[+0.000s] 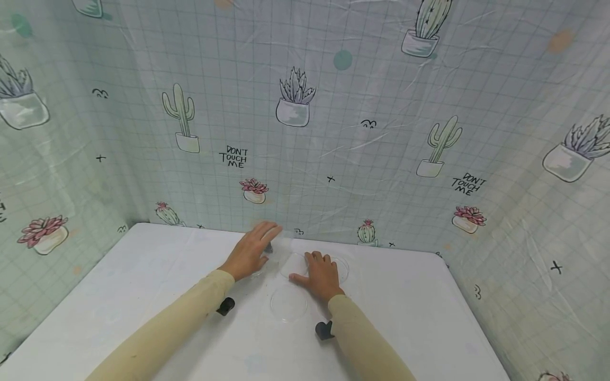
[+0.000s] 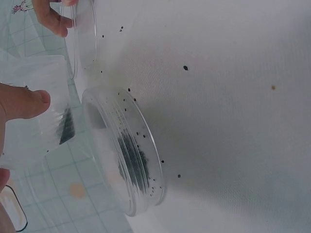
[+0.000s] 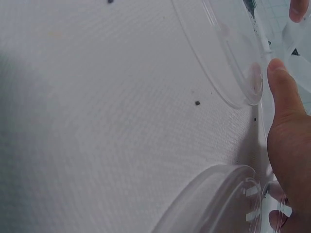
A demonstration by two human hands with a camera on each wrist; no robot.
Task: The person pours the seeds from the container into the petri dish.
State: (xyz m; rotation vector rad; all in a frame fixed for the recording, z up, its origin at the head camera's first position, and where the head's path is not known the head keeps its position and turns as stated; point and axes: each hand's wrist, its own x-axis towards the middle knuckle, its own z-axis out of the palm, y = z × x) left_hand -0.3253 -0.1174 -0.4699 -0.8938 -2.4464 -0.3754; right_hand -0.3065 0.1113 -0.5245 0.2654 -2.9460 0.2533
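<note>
My left hand (image 1: 250, 251) grips a clear plastic bag (image 2: 46, 73), thumb pressed on its near face. A clump of black, seed-like grains shows in the bag's corner. Just beside it, in the left wrist view, stands a clear round plastic dish (image 2: 99, 160) with a heap of black grains (image 2: 133, 160) in it. My right hand (image 1: 324, 275) lies low among other clear round dishes, its thumb stretched out toward the left. One clear dish (image 3: 223, 73) is near that thumb; another dish (image 3: 214, 199) lies by the fingers, partly hidden.
Black grains (image 2: 185, 68) lie scattered on the white table (image 1: 405, 307). A clear round dish (image 1: 288, 304) sits nearer the front, between the forearms. Behind the table's far edge hangs a cactus-print curtain (image 1: 333, 148), which also runs along both sides.
</note>
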